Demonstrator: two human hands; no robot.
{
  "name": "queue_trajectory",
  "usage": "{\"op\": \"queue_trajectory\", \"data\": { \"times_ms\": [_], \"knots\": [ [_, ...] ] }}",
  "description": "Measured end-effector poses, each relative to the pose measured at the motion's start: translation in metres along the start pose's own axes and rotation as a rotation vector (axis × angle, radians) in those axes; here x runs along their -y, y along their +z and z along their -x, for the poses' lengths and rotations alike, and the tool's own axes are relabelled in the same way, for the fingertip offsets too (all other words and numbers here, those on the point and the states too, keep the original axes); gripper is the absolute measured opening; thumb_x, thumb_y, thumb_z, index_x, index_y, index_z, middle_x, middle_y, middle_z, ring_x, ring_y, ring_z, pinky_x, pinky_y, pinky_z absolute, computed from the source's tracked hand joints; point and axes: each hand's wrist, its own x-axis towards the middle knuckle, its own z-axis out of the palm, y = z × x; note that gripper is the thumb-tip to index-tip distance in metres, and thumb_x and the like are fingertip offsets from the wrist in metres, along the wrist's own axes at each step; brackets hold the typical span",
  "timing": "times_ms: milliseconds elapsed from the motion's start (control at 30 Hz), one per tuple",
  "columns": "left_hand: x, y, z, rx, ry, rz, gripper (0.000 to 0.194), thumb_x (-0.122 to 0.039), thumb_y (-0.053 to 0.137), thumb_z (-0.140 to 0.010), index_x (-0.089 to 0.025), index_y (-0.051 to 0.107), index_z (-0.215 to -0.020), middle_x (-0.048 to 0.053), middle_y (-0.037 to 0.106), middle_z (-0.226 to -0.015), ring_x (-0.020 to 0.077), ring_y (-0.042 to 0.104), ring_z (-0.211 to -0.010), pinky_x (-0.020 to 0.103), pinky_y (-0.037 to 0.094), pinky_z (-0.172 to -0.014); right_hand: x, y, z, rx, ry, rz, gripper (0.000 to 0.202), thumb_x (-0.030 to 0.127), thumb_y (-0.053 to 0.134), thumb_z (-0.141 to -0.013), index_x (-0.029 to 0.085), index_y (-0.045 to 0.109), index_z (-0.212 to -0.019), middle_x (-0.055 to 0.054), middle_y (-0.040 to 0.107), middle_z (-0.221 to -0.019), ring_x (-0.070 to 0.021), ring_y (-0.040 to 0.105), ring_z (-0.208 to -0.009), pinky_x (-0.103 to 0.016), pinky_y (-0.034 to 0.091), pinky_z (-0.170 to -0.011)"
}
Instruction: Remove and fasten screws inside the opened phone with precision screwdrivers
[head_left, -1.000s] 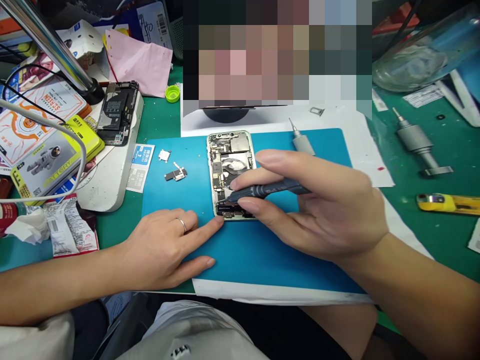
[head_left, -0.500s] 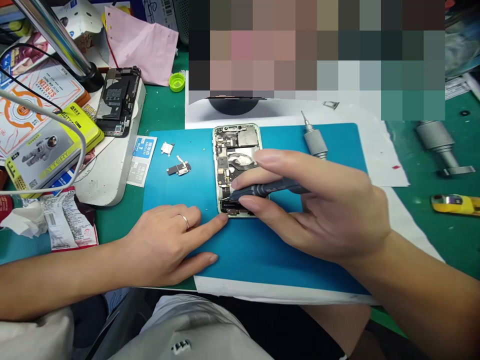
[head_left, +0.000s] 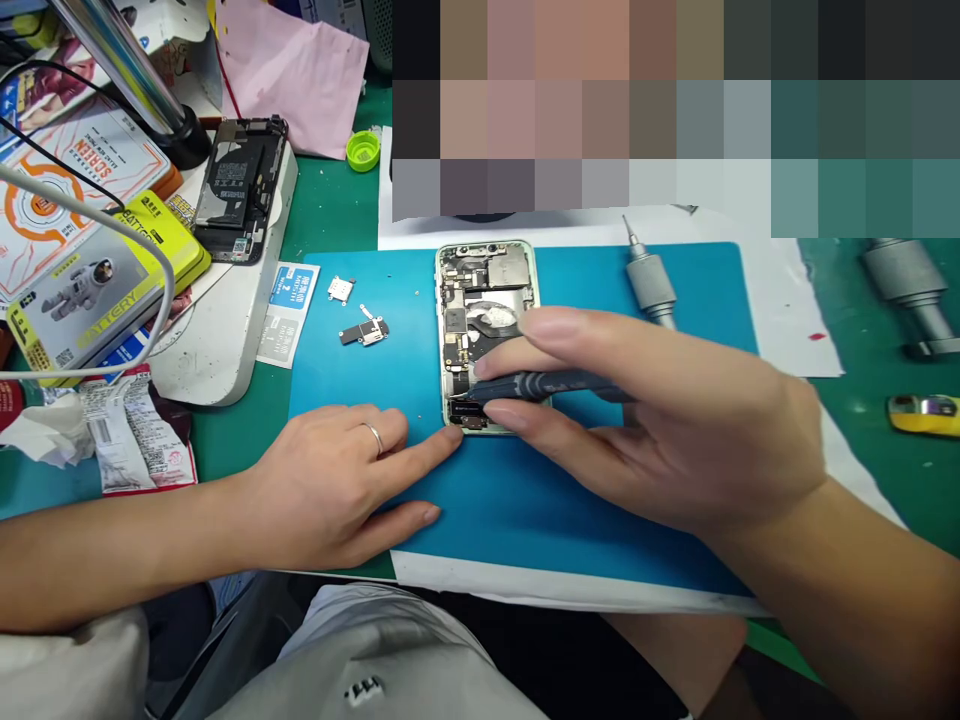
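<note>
An opened phone point(head_left: 499, 272) with a pale green frame lies on the blue mat point(head_left: 525, 510), its circuit boards and inner parts showing. My left hand point(head_left: 352, 480), a ring on one finger, rests on the mat. Its index finger is stretched out and touches the phone's lower left corner. From the right, my right hand point(head_left: 697, 420) pinches dark tweezers point(head_left: 525, 386), whose tips reach into the lower part of the phone. My fingers hide part of its lower right side. Two small metal pieces lie left of the phone: a silver plate point(head_left: 340, 289) and a dark and silver part point(head_left: 365, 329).
A grey screwdriver point(head_left: 651, 285) lies at the mat's upper right. At left, a second opened phone point(head_left: 240, 190) sits on a white device point(head_left: 225, 370), near a yellow battery box point(head_left: 112, 290). A yellow tool point(head_left: 926, 415) lies far right.
The whole view has shifted slightly, so the phone and mat appear a little further right. Both hands keep nearly the same pose, with the tweezers still inside the phone's lower part.
</note>
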Motion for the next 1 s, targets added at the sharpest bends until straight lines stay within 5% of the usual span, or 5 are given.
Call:
{"op": "queue_trajectory", "data": {
  "times_ms": [200,367,600,1000],
  "knots": [
    [0.000,0.000,0.000,0.008,-0.008,0.028,0.044,-0.041,0.046,-0.106,-0.016,0.052,-0.141,0.003,0.060,-0.090,0.0183,0.059,-0.073,0.032,0.042,-0.061,0.009,-0.004,-0.007,0.074,0.076,-0.111,0.063,0.008,0.047,-0.098,0.036,0.036,-0.153,0.001,0.077,-0.105,-0.0195,0.073,-0.088,-0.036,0.061,-0.082],
    [0.000,-0.001,0.001,-0.005,-0.015,0.048,0.043,-0.040,0.047,-0.105,-0.016,0.052,-0.141,0.003,0.060,-0.087,0.0182,0.059,-0.072,0.031,0.044,-0.062,0.006,0.001,-0.011,0.019,0.003,0.002,0.040,0.014,0.056,-0.098,0.030,0.056,-0.134,0.000,0.074,-0.092,-0.0196,0.070,-0.079,-0.035,0.057,-0.071],
    [0.001,0.001,0.003,-0.060,-0.041,0.058,0.041,-0.035,0.052,-0.102,-0.017,0.055,-0.139,0.003,0.060,-0.083,0.0188,0.061,-0.070,0.030,0.048,-0.059,0.003,0.007,-0.015,-0.036,-0.107,-0.085,0.046,0.006,0.049,-0.098,0.017,0.045,-0.142,-0.006,0.075,-0.103,-0.0157,0.070,-0.092,-0.032,0.059,-0.084],
    [0.000,0.000,0.003,-0.030,-0.060,0.097,0.038,-0.035,0.053,-0.101,-0.018,0.058,-0.135,0.007,0.066,-0.093,0.0225,0.067,-0.080,0.034,0.053,-0.066,0.001,0.007,-0.016,-0.042,-0.117,-0.077,0.027,0.016,0.054,-0.100,0.015,0.055,-0.127,-0.008,0.072,-0.090,-0.0170,0.065,-0.080,-0.033,0.056,-0.072]
  ]
}}
